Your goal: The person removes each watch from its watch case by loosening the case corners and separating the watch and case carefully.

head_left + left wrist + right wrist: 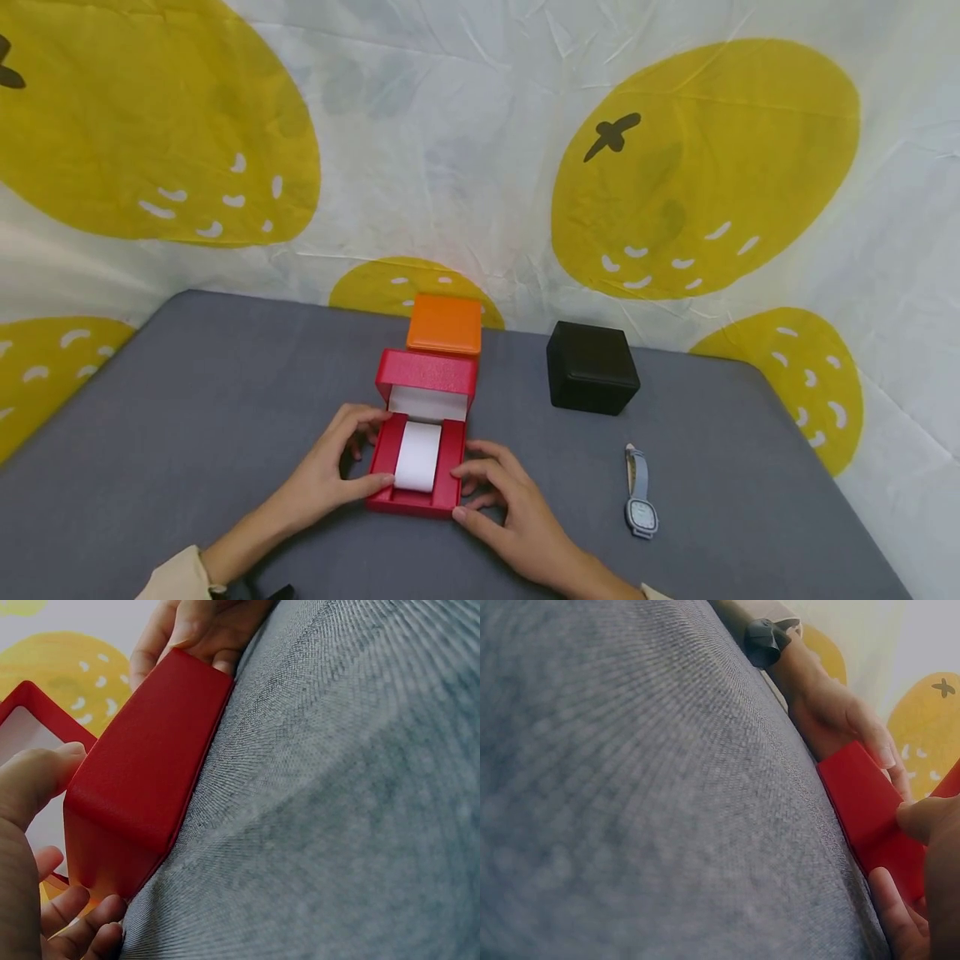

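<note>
A red watch box stands on the grey cloth in the head view, its lid raised at the back. Inside sits a white watch cushion. My left hand holds the box's left side, thumb on the front rim and index finger near the hinge. On the opposite side my right hand grips the edge, thumb at the front corner. Both wrist views show the box's red outer wall between the hands. Right of my right hand lies a wristwatch with a light blue strap.
Just behind the raised lid is an orange box. A closed black box stands farther right, behind the watch. Grey cloth covers the table, and a white curtain with yellow fruit prints hangs along the back.
</note>
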The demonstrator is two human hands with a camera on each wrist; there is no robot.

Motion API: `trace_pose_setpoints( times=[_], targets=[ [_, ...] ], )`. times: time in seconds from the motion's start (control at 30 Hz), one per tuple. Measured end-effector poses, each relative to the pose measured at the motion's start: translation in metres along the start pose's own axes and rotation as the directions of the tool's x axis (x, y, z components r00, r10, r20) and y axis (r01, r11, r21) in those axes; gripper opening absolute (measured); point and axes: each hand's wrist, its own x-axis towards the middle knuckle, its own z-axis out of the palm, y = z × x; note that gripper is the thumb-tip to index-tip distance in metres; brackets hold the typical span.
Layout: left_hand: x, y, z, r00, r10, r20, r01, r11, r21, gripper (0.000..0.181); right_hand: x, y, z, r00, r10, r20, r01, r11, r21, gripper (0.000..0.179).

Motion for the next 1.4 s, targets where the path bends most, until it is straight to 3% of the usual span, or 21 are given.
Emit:
trace_pose_setpoints(
  times=[0.27, 0.5, 1.13, 1.3, 1.4],
  targets=[
    [0.001, 0.005, -0.001, 1.000, -0.018, 0.007, 0.018, 1.000, -0.010, 0.066, 0.003, -0.031, -0.002, 1.000, 0.024, 0.003, -0.024, 1.000, 0.001, 0.034],
    [0.001, 0.005, -0.002, 0.999, -0.043, 0.008, 0.043, 0.999, -0.016, 0.062, 0.001, 0.001, 0.000, 1.000, -0.003, 0.008, 0.003, 1.000, 0.003, 0.035],
    [0.002, 0.008, -0.001, 0.998, -0.061, 0.005, 0.061, 0.998, 0.013, 0.067, 0.003, 0.001, 0.000, 0.999, 0.044, 0.026, -0.044, 0.999, -0.004, 0.036],
    [0.002, 0.003, -0.002, 1.000, -0.017, 0.025, 0.018, 1.000, -0.018, 0.073, 0.002, 0.002, -0.001, 1.000, 0.023, 0.018, -0.023, 1.000, 0.003, 0.035],
    [0.002, 0.003, -0.004, 0.997, 0.006, 0.074, -0.004, 1.000, -0.028, 0.078, 0.002, 0.002, 0.000, 1.000, 0.025, 0.019, -0.025, 1.000, -0.001, 0.036]
  ],
)
